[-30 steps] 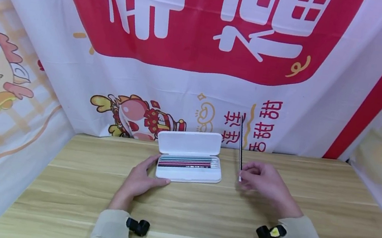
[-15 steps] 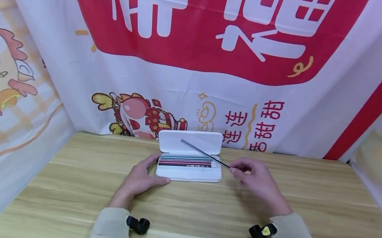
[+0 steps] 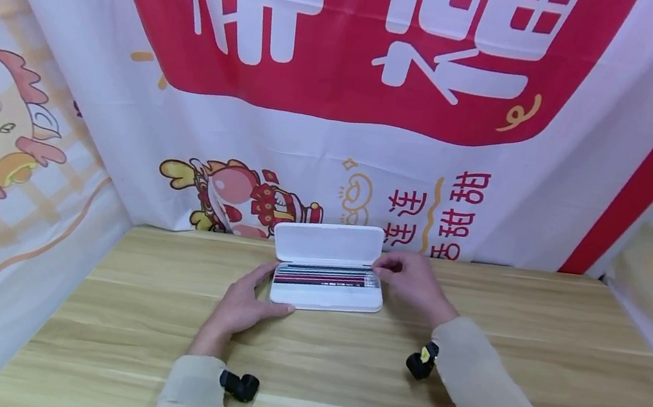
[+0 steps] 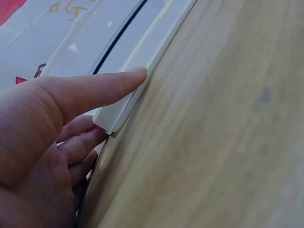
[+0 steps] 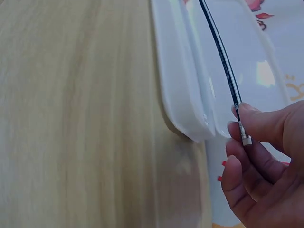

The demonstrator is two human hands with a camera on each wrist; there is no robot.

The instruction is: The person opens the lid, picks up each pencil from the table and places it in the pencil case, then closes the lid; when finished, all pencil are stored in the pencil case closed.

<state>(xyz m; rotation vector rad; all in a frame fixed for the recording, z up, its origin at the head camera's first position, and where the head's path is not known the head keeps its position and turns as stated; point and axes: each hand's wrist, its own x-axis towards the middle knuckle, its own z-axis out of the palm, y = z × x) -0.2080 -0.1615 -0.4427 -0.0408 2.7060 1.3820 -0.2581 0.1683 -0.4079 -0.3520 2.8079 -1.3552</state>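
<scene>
Right hand (image 3: 409, 283) pinches a black pencil (image 5: 223, 57) by its eraser end, thumb and curled fingers (image 5: 251, 118) closed on the metal band. We see the pencil lying along the open white pencil case (image 3: 325, 295), over its far edge near the hinge, at the 12 o'clock side of the tray. The case sits mid-counter (image 3: 339, 374), lid (image 3: 327, 242) standing up toward the banner (image 3: 348, 59), a row of pencils (image 3: 324, 278) already in the tray.

Left hand (image 3: 242, 303) steadies the case from 9 o'clock: thumb (image 4: 95, 90) straight along the front rim, fingers loosely folded by the corner, gripping nothing.

Our judgement for doing this step well: keep the pencil parallel to the others and lower the far tip first, so it slots into the free gap. We keep the left thumb pressing, since the light case could skid. Release only once the shaft lies flat; a tilted pencil may block the lid.
</scene>
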